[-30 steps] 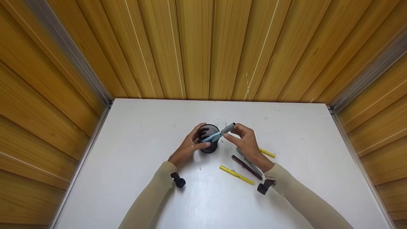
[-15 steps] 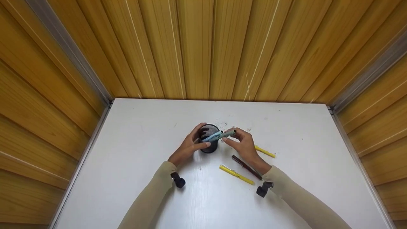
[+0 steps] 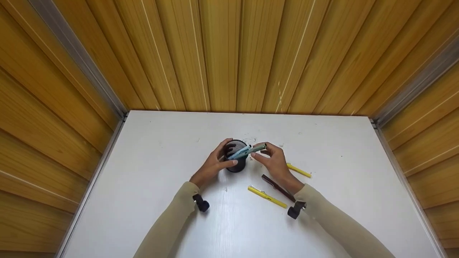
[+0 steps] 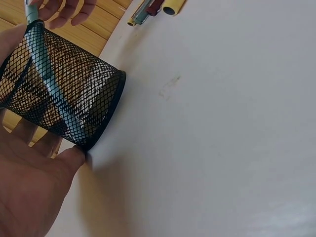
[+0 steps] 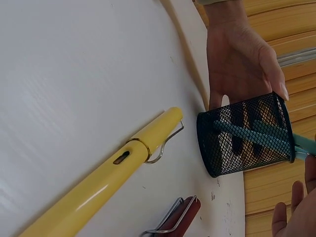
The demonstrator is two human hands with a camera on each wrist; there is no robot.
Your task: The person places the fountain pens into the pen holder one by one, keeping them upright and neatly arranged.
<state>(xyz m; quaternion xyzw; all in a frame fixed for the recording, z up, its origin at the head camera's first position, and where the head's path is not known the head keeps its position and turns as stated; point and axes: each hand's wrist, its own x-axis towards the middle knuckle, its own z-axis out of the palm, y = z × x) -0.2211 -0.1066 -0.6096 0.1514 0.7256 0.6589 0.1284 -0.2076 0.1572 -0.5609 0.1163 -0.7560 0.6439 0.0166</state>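
My left hand [image 3: 211, 165] grips a black mesh pen cup [image 3: 239, 167] around its side, thumb toward the front. The cup is tilted, its mouth toward my right hand. A light blue pen [image 3: 236, 154] leans inside, visible through the mesh in the left wrist view. My right hand [image 3: 275, 164] pinches a grey-green pen [image 3: 259, 147] between thumb and fingers at the rim. Through the mesh in the right wrist view, the lower end of this green pen [image 5: 269, 129] shows inside the cup, beside the blue one.
On the white table [image 3: 161, 150], a yellow pen [image 3: 267, 196], a maroon pen [image 3: 276, 187] and another yellow pen [image 3: 300, 171] lie near my right forearm. The left wrist view also shows a teal pen [image 4: 143, 14] among them. Wood-look panels [image 3: 222, 57] wall the table.
My right hand has dropped slightly and swung the green pen to a flatter slant beside the blue pen. The left hand and cup stay put.
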